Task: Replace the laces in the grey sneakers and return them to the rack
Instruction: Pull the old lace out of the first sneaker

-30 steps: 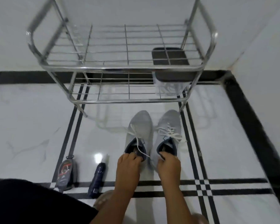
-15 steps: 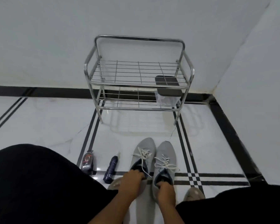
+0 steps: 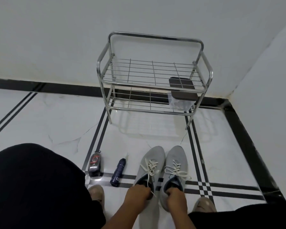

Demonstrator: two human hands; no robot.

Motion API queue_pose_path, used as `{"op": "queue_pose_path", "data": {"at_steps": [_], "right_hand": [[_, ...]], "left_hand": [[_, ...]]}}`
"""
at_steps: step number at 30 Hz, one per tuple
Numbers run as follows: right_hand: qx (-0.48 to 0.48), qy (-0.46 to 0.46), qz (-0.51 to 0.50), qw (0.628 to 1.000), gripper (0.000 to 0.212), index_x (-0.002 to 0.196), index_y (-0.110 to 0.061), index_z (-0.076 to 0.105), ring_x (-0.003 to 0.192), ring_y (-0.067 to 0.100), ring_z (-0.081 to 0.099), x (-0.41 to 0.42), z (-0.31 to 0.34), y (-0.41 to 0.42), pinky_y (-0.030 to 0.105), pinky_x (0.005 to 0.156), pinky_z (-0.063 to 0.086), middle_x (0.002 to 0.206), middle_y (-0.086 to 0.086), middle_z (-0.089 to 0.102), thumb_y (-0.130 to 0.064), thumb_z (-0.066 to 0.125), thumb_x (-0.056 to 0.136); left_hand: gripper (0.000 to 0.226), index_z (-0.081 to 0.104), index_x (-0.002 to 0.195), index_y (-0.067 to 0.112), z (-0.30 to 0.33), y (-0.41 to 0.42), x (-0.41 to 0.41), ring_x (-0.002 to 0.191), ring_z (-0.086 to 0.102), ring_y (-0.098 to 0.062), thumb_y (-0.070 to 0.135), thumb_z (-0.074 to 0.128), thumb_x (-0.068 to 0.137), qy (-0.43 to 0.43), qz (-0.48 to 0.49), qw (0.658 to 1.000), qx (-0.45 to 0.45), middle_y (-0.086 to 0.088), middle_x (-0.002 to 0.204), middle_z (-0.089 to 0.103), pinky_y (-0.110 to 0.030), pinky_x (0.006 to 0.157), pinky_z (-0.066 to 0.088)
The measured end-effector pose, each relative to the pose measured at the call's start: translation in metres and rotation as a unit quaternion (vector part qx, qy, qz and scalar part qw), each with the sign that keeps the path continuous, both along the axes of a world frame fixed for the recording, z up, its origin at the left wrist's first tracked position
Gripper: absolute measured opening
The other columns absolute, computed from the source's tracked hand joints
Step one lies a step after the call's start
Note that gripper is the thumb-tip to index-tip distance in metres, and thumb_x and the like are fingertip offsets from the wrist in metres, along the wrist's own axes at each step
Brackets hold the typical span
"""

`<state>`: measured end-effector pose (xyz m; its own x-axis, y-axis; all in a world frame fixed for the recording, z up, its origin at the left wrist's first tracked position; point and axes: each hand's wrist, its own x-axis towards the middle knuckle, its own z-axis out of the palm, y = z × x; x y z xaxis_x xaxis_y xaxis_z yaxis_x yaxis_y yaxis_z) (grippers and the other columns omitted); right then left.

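Two grey sneakers with white laces stand side by side on the white floor, toes pointing at the rack. My left hand (image 3: 137, 193) grips the heel collar of the left sneaker (image 3: 151, 160), fingers curled into its opening. My right hand (image 3: 176, 199) grips the heel collar of the right sneaker (image 3: 177, 156) the same way. The laces are threaded through the eyelets, with loose ends hanging over the sides. The chrome two-tier wire rack (image 3: 153, 83) stands against the wall beyond the sneakers.
A clear box with a dark lid (image 3: 182, 93) sits on the rack's lower shelf at the right. A dark polish container (image 3: 94, 164) and a dark blue spray bottle (image 3: 118, 172) lie left of the sneakers. My knees in black cloth fill both lower corners.
The sneakers have come back from just in front of the rack toward me, both hands holding their heels. The view has pulled away from the rack and my knees have come into sight.
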<state>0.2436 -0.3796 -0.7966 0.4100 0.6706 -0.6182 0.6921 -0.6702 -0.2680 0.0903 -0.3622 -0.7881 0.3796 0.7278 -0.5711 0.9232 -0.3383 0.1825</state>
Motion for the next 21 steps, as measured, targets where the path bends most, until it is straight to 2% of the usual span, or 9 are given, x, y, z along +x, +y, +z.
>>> {"op": "queue_pose_path", "data": {"at_steps": [3, 5, 6, 8, 11, 13, 16, 19, 21], "right_hand": [[-0.025, -0.019, 0.013, 0.999, 0.036, 0.129, -0.022, 0.057, 0.123, 0.022, 0.052, -0.011, 0.005, 0.007, 0.031, 0.101, 0.045, 0.137, 0.003, 0.053, -0.017, 0.045, 0.095], [0.057, -0.071, 0.018, 0.996, 0.025, 0.108, -0.021, 0.065, 0.104, 0.020, 0.060, -0.022, 0.010, 0.006, 0.030, 0.085, 0.051, 0.115, 0.001, 0.065, -0.018, 0.045, 0.093], [0.102, -0.069, 0.012, 0.992, 0.023, 0.100, -0.021, 0.067, 0.097, 0.020, 0.062, -0.029, 0.014, 0.004, 0.027, 0.077, 0.051, 0.106, 0.001, 0.067, -0.018, 0.045, 0.093], [0.134, -0.017, -0.006, 0.991, 0.021, 0.097, -0.018, 0.068, 0.093, 0.022, 0.062, -0.041, 0.021, 0.004, 0.025, 0.070, 0.045, 0.101, 0.003, 0.069, -0.018, 0.047, 0.094], [0.082, 0.028, 0.019, 0.996, 0.021, 0.101, -0.020, 0.068, 0.103, 0.023, 0.061, -0.043, 0.018, 0.006, 0.024, 0.077, 0.044, 0.109, 0.002, 0.068, -0.018, 0.049, 0.093], [0.019, 0.046, 0.046, 0.998, 0.015, 0.098, -0.022, 0.066, 0.106, 0.022, 0.061, -0.039, 0.011, 0.005, 0.025, 0.083, 0.045, 0.111, 0.001, 0.067, -0.026, 0.055, 0.090], [-0.065, 0.058, 0.117, 0.989, 0.025, 0.097, -0.022, 0.057, 0.106, 0.020, 0.062, -0.037, 0.007, 0.005, 0.025, 0.079, 0.046, 0.108, 0.000, 0.065, -0.037, 0.068, 0.081], [-0.069, -0.017, 0.170, 0.983, 0.026, 0.114, -0.014, 0.058, 0.111, 0.024, 0.061, -0.044, 0.005, 0.007, 0.031, 0.085, 0.049, 0.120, 0.006, 0.063, -0.021, 0.057, 0.089], [-0.063, -0.050, 0.183, 0.980, 0.028, 0.117, -0.012, 0.059, 0.111, 0.025, 0.062, -0.046, 0.002, 0.010, 0.033, 0.086, 0.050, 0.120, 0.007, 0.063, -0.015, 0.050, 0.091]], "left_hand": [[0.032, 0.059, 0.121, 0.005, -0.005, 0.002, -0.004, 0.114, 0.056, -0.036, 0.017, 0.049, 0.093, 0.003, 0.018, 0.999, -0.050, -0.020, 0.123, 0.059, -0.039, 0.095, 0.045], [0.032, 0.062, 0.119, 0.006, -0.005, 0.002, -0.002, 0.113, 0.057, -0.034, 0.018, 0.053, 0.091, -0.012, 0.031, 0.996, -0.078, -0.017, 0.121, 0.061, -0.038, 0.095, 0.046], [0.031, 0.064, 0.118, 0.008, -0.007, 0.002, -0.002, 0.112, 0.058, -0.033, 0.019, 0.055, 0.090, -0.027, 0.050, 0.993, -0.100, -0.015, 0.119, 0.062, -0.036, 0.095, 0.047], [0.028, 0.070, 0.111, 0.014, -0.010, 0.005, -0.006, 0.108, 0.061, -0.027, 0.022, 0.060, 0.086, -0.077, 0.106, 0.981, -0.145, -0.009, 0.116, 0.065, -0.032, 0.093, 0.049], [0.015, 0.070, 0.087, 0.018, -0.020, 0.015, -0.021, 0.096, 0.067, -0.022, 0.017, 0.055, 0.084, -0.155, 0.266, 0.941, -0.142, -0.006, 0.100, 0.071, -0.029, 0.084, 0.053], [0.017, 0.065, 0.086, 0.018, -0.025, 0.022, -0.032, 0.092, 0.066, -0.021, 0.019, 0.049, 0.086, -0.151, 0.330, 0.929, -0.078, -0.004, 0.097, 0.070, -0.028, 0.079, 0.052], [0.017, 0.060, 0.101, 0.017, -0.030, 0.019, -0.032, 0.101, 0.061, -0.020, 0.024, 0.054, 0.087, -0.136, 0.330, 0.931, -0.073, -0.002, 0.106, 0.066, -0.027, 0.080, 0.046], [0.032, 0.052, 0.108, 0.017, -0.035, 0.008, -0.026, 0.100, 0.060, -0.020, 0.029, 0.066, 0.081, -0.140, 0.322, 0.933, -0.081, -0.002, 0.109, 0.059, -0.029, 0.081, 0.047], [0.028, 0.050, 0.107, 0.018, -0.036, 0.003, -0.024, 0.099, 0.060, -0.021, 0.028, 0.062, 0.084, -0.112, 0.309, 0.944, -0.036, -0.002, 0.107, 0.057, -0.030, 0.079, 0.046]]}}
